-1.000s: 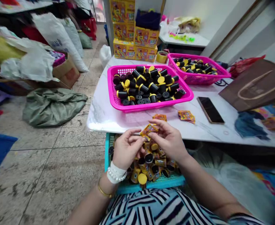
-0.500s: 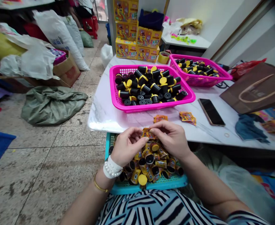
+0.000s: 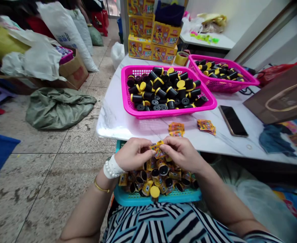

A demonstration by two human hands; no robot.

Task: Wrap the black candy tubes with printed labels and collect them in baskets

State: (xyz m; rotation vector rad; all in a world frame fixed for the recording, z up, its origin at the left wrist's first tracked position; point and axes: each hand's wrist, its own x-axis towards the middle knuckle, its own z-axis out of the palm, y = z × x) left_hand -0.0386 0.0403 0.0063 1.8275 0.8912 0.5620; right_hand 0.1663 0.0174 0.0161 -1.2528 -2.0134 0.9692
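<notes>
While the left hand (image 3: 131, 154) and right hand (image 3: 181, 155) meet above the lap, their fingertips (image 3: 148, 152) pinch a small yellow packet (image 3: 157, 151) from both sides, so the grip is closed on it. The fingers cover much of the packet, and its print is too small to read. It sits between the hands, just above a heap of black capsules (image 3: 158, 179) with yellow caps, some wrapped in yellow labels. The heap fills a teal basket (image 3: 135, 199), whose far side is hidden by the hands and whose near edge meets the striped clothing (image 3: 163, 224). A pearl bracelet (image 3: 111, 167) and a gold bangle (image 3: 100, 187) circle the left wrist. Ahead, on a marble table (image 3: 118, 125), two loose packet stacks (image 3: 176, 129) (image 3: 206, 126) lie near the hands, below a pink basket (image 3: 168, 113) of capped capsules. A second pink basket (image 3: 221, 88) stands farther back, and a phone (image 3: 233, 120) lies face up to the right.
</notes>
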